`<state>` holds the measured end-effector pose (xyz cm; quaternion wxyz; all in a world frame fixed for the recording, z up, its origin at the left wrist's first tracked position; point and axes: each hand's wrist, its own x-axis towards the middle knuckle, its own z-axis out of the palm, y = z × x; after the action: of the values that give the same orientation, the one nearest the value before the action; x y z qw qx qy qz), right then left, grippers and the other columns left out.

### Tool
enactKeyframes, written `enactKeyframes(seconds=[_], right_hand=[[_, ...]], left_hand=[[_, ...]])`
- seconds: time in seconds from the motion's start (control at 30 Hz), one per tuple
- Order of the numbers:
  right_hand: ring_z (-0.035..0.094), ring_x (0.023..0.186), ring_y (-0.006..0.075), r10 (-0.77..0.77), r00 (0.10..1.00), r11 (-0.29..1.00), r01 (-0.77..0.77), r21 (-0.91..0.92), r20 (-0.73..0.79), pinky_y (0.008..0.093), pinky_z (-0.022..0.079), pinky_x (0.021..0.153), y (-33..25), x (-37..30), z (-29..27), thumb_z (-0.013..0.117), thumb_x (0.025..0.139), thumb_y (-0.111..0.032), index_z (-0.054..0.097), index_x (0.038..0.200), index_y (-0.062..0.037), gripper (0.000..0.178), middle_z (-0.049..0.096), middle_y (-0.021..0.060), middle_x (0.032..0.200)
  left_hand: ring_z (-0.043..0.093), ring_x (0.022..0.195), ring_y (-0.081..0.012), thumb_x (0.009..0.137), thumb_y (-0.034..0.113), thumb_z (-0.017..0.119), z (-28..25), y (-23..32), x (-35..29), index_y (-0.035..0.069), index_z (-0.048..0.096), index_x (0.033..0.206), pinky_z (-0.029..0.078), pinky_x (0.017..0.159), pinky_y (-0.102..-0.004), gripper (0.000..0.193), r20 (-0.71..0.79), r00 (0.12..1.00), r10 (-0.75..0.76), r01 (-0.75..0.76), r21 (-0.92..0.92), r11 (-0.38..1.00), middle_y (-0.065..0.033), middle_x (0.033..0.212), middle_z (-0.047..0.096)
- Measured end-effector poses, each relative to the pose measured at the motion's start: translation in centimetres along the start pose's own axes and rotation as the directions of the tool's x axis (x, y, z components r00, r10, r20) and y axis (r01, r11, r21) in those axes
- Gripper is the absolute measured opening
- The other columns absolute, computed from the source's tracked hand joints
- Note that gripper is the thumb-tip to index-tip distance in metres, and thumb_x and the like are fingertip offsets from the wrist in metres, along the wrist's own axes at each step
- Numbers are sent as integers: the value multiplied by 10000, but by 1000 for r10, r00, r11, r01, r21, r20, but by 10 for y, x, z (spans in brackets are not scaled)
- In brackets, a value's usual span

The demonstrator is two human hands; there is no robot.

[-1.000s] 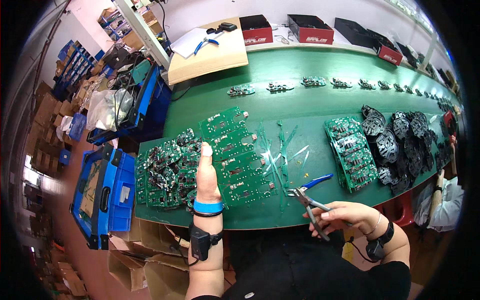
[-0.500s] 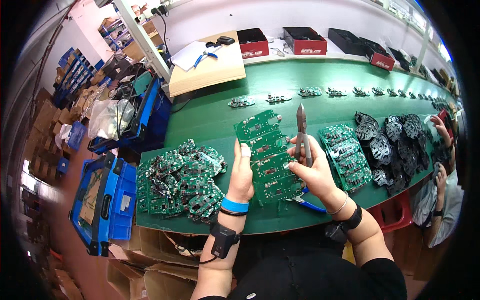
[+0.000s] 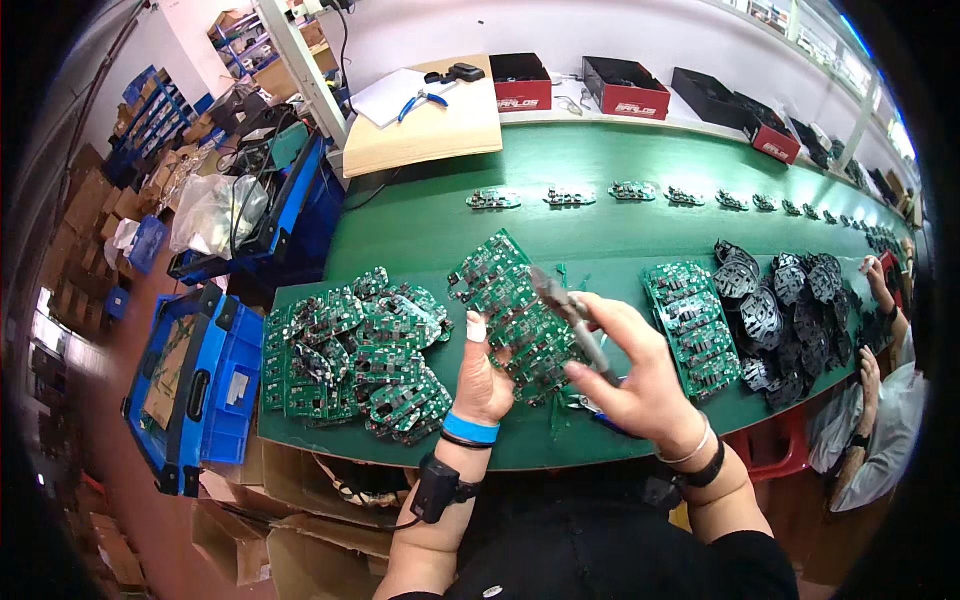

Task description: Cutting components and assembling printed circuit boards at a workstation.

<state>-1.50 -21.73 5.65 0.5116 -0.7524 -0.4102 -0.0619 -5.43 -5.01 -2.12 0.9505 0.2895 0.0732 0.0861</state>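
Observation:
My left hand (image 3: 487, 385) grips a panel of green circuit boards (image 3: 503, 290) at its lower left edge, thumb up and fingers partly hidden behind it. The panel is held tilted above the bench, its component side showing. In my right hand (image 3: 640, 385) is a pair of grey-handled pliers (image 3: 572, 318), jaws pointing up and left across the panel's right edge. Blur hides whether the jaws touch the board. Below the panel, part of a blue-handled tool (image 3: 590, 405) peeks out beside my right hand.
A heap of circuit boards (image 3: 365, 350) lies left on the green bench (image 3: 420, 235). To the right are stacked board panels (image 3: 692, 325) and black plastic parts (image 3: 790, 320). Small boards (image 3: 568, 197) line the back. Blue bins (image 3: 235, 390) stand left; another person's hand (image 3: 868, 385) is far right.
The panel has been turned, now showing its densely filled side. My right hand has tipped the pliers from upright to leaning left over the panel's edge. The view has shifted slightly.

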Motion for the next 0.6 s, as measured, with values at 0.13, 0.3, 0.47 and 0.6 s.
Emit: enactKeyframes(seconds=[0.13,0.3,0.47,0.6], right_hand=[[541,844,154,408,890,879,-443,173,204,272,434,759,47,-37,-23,689,748,-153,519,1178,18,493,577,96,962],[471,788,54,517,754,706,-643,296,405,225,421,724,51,-57,-21,675,788,-150,527,1178,37,457,549,-11,877],[468,805,49,530,733,635,-676,373,426,219,418,733,49,-55,-20,664,797,-139,538,1161,39,423,543,-32,875],[471,804,47,535,715,632,-692,348,450,207,412,734,50,-55,-23,656,805,-139,558,1139,38,391,549,-38,845]], left_hand=[[585,968,-170,912,286,520,-8,11,0,83,487,1180,520,811,-351,338,-78,997,-23,36,162,986,-36,1100,572],[584,942,-151,916,224,520,-6,19,0,67,515,1155,514,807,-329,286,-59,998,-37,53,290,956,-41,1077,580],[578,941,-144,909,211,536,-3,18,-2,66,522,1148,515,791,-322,280,-48,997,-62,74,292,954,-36,1064,580],[573,938,-139,906,207,541,-3,17,-1,69,525,1145,517,785,-322,277,-40,997,-71,80,325,942,-31,1056,578]])
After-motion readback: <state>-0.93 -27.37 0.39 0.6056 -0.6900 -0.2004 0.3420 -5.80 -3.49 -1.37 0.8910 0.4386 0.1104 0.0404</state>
